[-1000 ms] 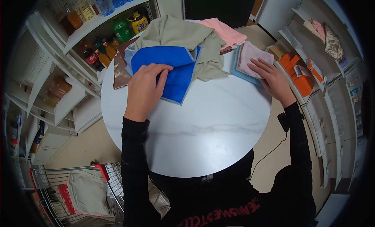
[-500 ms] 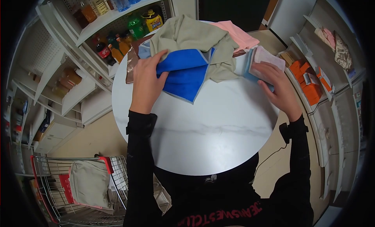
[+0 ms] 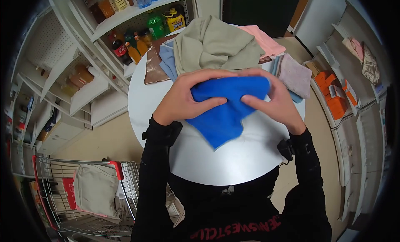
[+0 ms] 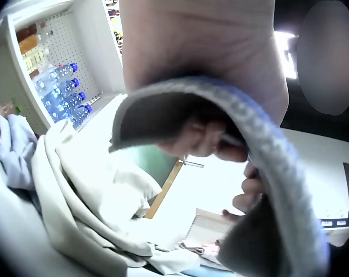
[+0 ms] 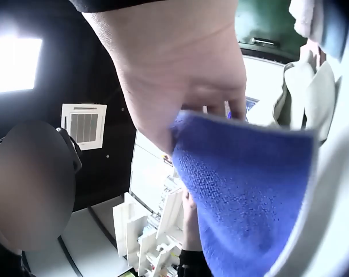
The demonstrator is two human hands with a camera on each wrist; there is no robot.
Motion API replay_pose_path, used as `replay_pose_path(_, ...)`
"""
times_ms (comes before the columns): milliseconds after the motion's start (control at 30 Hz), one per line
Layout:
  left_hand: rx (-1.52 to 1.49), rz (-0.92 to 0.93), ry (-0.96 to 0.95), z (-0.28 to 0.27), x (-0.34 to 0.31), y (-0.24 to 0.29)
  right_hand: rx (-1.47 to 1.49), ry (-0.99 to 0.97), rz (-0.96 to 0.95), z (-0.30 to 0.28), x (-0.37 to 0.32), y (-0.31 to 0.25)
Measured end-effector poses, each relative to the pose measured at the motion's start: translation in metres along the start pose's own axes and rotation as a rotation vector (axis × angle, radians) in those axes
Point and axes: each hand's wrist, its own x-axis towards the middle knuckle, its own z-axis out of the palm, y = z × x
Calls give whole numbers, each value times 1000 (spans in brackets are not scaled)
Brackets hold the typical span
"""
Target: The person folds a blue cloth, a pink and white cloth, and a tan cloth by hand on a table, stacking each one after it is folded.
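A blue towel [image 3: 221, 121] with a grey edge is held up over the near part of the table, one corner hanging down. On its left side my left hand [image 3: 183, 94] grips it, thumb in front and fingers behind. From the other side my right hand [image 3: 281, 102] pinches it the same way. The left wrist view shows the towel's pale edge [image 4: 278, 150] curving past the fingers; in the right wrist view its blue face [image 5: 243, 179] hangs below the hand. Just behind lies a crumpled grey-green cloth [image 3: 216, 44].
On the round white table [image 3: 146, 104] lie folded pale towels [image 3: 296, 75] at right, a pink cloth [image 3: 266, 44] at the back, and a light blue cloth [image 3: 168, 61] and shiny brown piece [image 3: 155, 69] at left. A shopping cart [image 3: 121, 169] with folded cloth [image 3: 96, 192] stands lower left.
My right hand has left the folded towels and come across to take the blue towel's right side. Both hands have lifted the towel off the grey-green cloth and brought it nearer.
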Motion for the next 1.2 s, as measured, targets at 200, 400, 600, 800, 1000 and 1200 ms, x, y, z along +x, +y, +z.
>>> replay_pose_path(200,99,-337,-53,-23,-2,-5,125,99,210,-34,-19,-1)
replay_pose_path(400,-54,-241,-13,-19,-6,-1,199,91,180,-24,-26,-22)
replay_pose_path(600,-175,-151,-258,-22,-6,7,310,-295,496,-33,-37,-28)
replay_pose_path(800,-91,-454,-231,-21,-2,13,72,-139,418,-51,-38,-5)
replay_pose_path(1000,-125,-21,-57,-24,-12,22,-152,333,-461,-38,-48,-36)
replay_pose_path(1200,-255,-377,-921,-22,-6,24,-128,-295,-82,-33,-112,-40)
